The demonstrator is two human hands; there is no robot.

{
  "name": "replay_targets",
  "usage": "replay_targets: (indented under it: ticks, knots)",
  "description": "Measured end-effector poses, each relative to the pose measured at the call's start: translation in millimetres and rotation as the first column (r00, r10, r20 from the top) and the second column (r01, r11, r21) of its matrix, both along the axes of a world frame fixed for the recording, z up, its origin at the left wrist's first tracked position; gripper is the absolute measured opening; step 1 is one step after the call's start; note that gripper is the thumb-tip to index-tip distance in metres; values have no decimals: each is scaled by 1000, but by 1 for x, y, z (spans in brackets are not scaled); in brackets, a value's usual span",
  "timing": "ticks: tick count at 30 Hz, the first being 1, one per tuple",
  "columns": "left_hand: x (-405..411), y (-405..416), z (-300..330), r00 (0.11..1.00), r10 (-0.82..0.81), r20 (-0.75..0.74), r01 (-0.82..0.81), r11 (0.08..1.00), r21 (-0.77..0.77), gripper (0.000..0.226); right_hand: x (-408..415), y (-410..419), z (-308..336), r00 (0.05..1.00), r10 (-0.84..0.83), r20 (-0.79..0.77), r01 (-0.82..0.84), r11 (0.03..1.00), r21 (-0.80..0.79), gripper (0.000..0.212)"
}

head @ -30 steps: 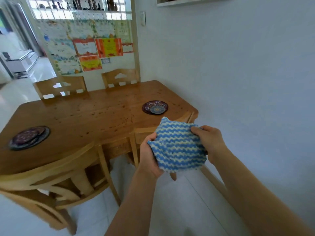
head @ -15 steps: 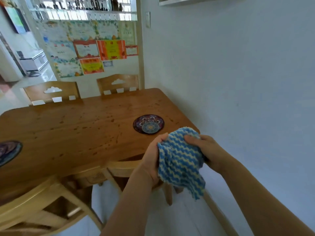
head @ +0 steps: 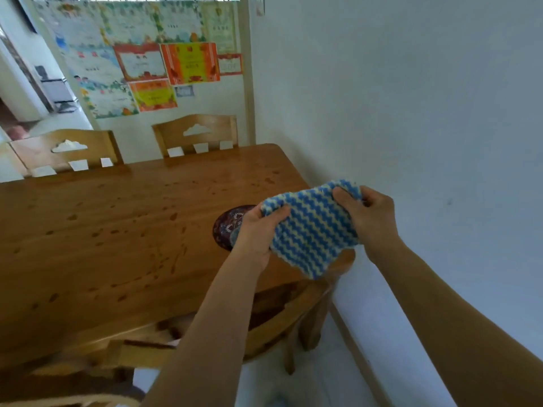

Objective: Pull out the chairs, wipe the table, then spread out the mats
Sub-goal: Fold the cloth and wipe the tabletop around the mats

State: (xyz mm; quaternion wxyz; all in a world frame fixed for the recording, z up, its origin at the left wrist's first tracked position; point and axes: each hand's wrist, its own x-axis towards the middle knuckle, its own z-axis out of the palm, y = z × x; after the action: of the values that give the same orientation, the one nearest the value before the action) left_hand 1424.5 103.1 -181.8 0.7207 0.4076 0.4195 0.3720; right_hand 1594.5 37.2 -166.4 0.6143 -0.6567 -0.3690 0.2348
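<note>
The table (head: 111, 239), a wooden one with dark knots across its top, fills the left and middle of the view, its right end close to the white wall (head: 411, 113). Behind its far edge stand two wooden chairs: the left chair (head: 66, 151) and, further right, the second chair (head: 195, 133), both tucked in against the table. On the wall above them hang colourful certificates (head: 164, 66). At the near edge, the backs of two more chairs show, one low at the bottom left (head: 67, 374) and one under the table's right corner (head: 282, 318). Near that right end a round dark mat (head: 227, 227) with a patterned face lies flat on the table top, partly hidden by the left hand (head: 258, 230). This hand pinches the left edge of a blue and white striped cloth (head: 311, 230), thumb on top and fingers curled beneath. The cloth is held in the air above the table's right corner, stretched between both hands. The right hand (head: 367, 212) grips its upper right corner, fingers bunched tightly on the fabric.
</note>
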Motion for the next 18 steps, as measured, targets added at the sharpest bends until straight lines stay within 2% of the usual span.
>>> replay_targets:
  ticks: [4,8,11,14,16,17,18]
  knots:
    - [32,73,0,993,85,-76,-71,982,176,16,33,66,2,998,36,41,-37,999,17,26]
    - [49,119,-16,985,81,-151,-60,988,140,13,54,110,-17,992,77,101,-73,996,-47,44]
    - [56,137,-41,975,16,-221,7,995,104,18,68,129,-41,988,129,90,-118,986,-114,26]
    - [63,143,-69,972,-37,-233,53,997,64,17,79,141,-71,981,185,64,-166,959,-229,29]
    - [69,149,-90,939,-100,-328,137,986,90,30,89,150,-99,979,177,97,-136,934,-331,16]
    - [71,153,-102,903,-136,-407,194,975,105,43,95,155,-115,973,171,153,-85,889,-450,29]
    - [71,156,-115,858,-145,-494,229,967,114,56,102,159,-133,949,218,228,-39,797,-603,57]
